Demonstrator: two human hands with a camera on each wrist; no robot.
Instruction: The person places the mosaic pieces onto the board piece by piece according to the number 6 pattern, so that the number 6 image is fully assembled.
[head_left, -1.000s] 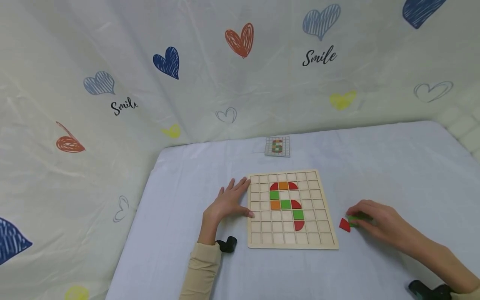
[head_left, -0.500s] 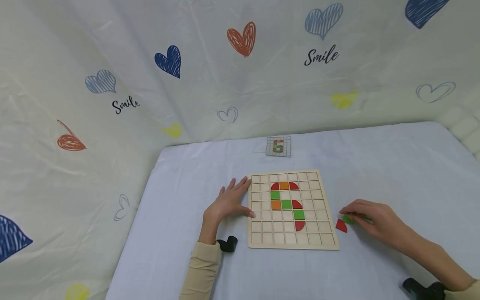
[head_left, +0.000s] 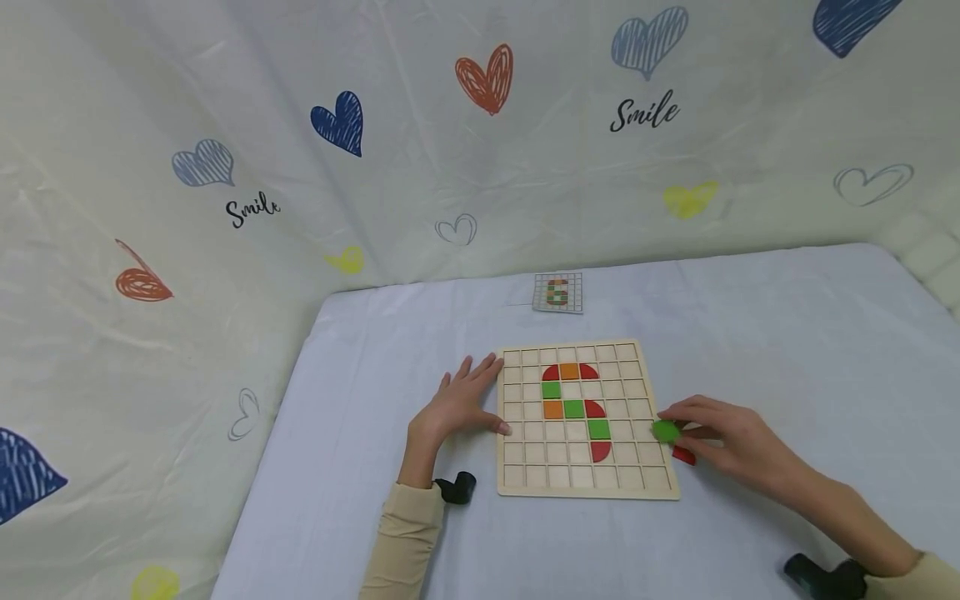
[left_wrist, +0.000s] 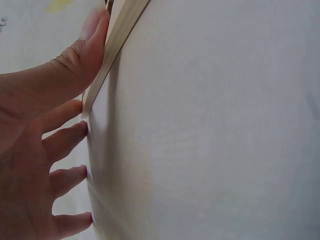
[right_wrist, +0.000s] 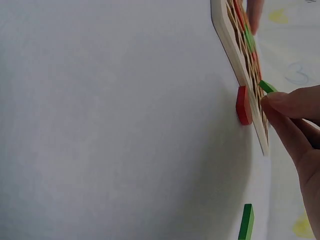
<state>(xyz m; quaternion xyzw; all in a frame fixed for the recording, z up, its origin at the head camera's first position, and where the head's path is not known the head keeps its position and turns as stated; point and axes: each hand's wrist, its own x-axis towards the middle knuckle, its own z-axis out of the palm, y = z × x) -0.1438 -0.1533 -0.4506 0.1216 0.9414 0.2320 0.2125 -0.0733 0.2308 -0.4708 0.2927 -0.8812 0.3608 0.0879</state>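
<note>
A wooden grid board (head_left: 588, 487) lies on the white-covered table, several red, orange and green tiles in its cells. Along its left edge rests my left hand (head_left: 450, 408), fingers spread and straight; in the left wrist view the thumb (left_wrist: 75, 65) lies against the board's side. My right hand (head_left: 738, 437) pinches a green tile (head_left: 665, 431) between thumb and fingertips, over the board's right edge. Close by, a red tile (head_left: 683, 455) with a curved side sits against that edge. A second green tile (right_wrist: 246, 222), behind my hand in the head view, lies on the cloth.
Beyond the board stands a small card (head_left: 558, 293) printed with a grid and a coloured pattern. Behind the table hangs a pale curtain (head_left: 405, 167) with hearts and writing. Black wrist devices (head_left: 456, 487) sit at both wrists.
My right hand has moved left from the loose tiles to the board's edge, now with a green tile raised in its fingertips. The red tile has slid left to the board. My left hand stays put.
</note>
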